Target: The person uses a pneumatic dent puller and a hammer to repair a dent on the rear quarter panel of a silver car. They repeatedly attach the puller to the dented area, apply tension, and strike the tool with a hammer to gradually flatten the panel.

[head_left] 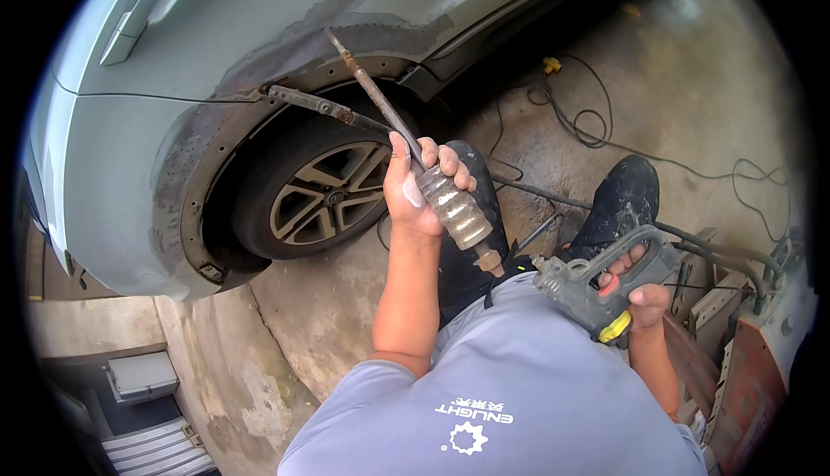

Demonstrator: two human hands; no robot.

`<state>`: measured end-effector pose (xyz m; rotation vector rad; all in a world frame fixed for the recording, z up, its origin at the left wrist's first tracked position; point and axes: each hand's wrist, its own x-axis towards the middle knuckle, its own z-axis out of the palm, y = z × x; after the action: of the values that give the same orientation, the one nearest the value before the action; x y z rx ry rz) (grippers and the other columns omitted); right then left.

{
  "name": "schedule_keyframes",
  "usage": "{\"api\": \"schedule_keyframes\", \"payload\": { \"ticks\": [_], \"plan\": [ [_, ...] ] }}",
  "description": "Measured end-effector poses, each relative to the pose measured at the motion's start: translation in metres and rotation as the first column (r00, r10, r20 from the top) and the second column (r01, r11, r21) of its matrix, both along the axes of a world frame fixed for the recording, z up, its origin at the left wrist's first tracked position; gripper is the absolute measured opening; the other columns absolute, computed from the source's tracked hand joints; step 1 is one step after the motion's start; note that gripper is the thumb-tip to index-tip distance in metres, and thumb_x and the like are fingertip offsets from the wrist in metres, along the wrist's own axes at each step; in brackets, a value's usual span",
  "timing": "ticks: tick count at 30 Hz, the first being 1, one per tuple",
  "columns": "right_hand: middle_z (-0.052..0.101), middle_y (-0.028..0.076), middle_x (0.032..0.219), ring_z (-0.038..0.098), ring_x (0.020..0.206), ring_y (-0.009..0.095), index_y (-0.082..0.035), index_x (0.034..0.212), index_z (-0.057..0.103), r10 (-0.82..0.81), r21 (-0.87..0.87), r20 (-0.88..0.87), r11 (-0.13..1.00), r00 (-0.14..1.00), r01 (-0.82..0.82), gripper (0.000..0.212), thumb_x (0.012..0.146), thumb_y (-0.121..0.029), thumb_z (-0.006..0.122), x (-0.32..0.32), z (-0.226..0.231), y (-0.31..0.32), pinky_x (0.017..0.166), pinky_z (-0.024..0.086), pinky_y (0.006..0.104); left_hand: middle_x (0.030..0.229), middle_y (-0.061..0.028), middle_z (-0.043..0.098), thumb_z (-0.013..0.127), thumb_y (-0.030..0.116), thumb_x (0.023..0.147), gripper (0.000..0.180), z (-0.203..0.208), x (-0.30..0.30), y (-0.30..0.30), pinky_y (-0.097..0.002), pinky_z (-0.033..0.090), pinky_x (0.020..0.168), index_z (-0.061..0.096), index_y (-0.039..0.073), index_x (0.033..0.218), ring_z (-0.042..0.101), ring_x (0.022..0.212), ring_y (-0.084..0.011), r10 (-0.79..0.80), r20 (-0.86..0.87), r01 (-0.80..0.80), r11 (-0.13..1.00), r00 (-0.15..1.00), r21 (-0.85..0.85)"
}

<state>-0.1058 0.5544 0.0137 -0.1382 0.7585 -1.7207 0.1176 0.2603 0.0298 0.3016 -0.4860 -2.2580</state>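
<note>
Head view: at the left, a pale, glossy car body panel [112, 152] curves across the frame, its paint worn through to dull grey, pitted metal around the wheel arch [194, 204]. Inside the arch sits a black tyre [255, 212] on a spoked metal wheel [333, 199], and a flat, holed metal bar [311, 102] slants from the arch's upper edge toward the centre. In the middle of the frame the left hand [413, 189] is raised on a nearly upright bare forearm, thumb to the left and fingers curled at the right, clasped around a rod tool [458, 210]. Its slim, rust-marked shaft tilts to the upper left, ending before the bare metal; whether the tip touches cannot be told. Below the fingers its thick, ribbed, worn metal body runs down to a stubby end. Right of centre, the right hand [647, 296] is bent inward, its fingers wrapped through the looped handle of a dark grey gun-shaped tool [588, 281] with a yellow lower part, nose to the left. Black cables [596, 139] coil over stained, rough concrete [692, 100] at the upper right; a scuffed red-and-grey cabinet [748, 381] stands at the lower right.
</note>
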Motion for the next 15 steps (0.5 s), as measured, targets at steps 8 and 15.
{"api": "schedule_keyframes", "payload": {
  "ticks": [8,15],
  "plan": [
    [0.047,0.001,0.093,0.054,0.090,0.019,-0.011,0.103,0.053,-0.009,-0.025,0.057,1.000,0.998,0.011,0.049,0.058,-0.005,0.070,-0.0037,-0.0029,0.0018,0.093,0.058,0.0427,0.073,-0.0119,0.059,0.038,0.062,0.107,0.060,-0.0020,-0.0099,0.0015,-0.0477,0.053,0.063,0.051,0.011,0.079,0.062,0.064,-0.0318,0.002,0.055,-0.005,0.998,0.998,0.059],
    [0.050,0.002,0.099,0.053,0.091,0.019,-0.008,0.124,0.054,-0.037,-0.020,-0.017,0.999,0.999,0.037,0.068,0.058,-0.010,0.073,-0.0043,-0.0053,0.0011,0.084,0.058,0.0392,0.074,-0.0110,0.059,0.039,0.062,0.107,0.059,-0.0030,-0.0095,-0.0030,-0.0468,0.052,0.062,0.050,0.011,0.078,0.061,0.064,-0.0309,0.002,0.060,-0.005,0.998,0.998,0.060]
  ]
}}
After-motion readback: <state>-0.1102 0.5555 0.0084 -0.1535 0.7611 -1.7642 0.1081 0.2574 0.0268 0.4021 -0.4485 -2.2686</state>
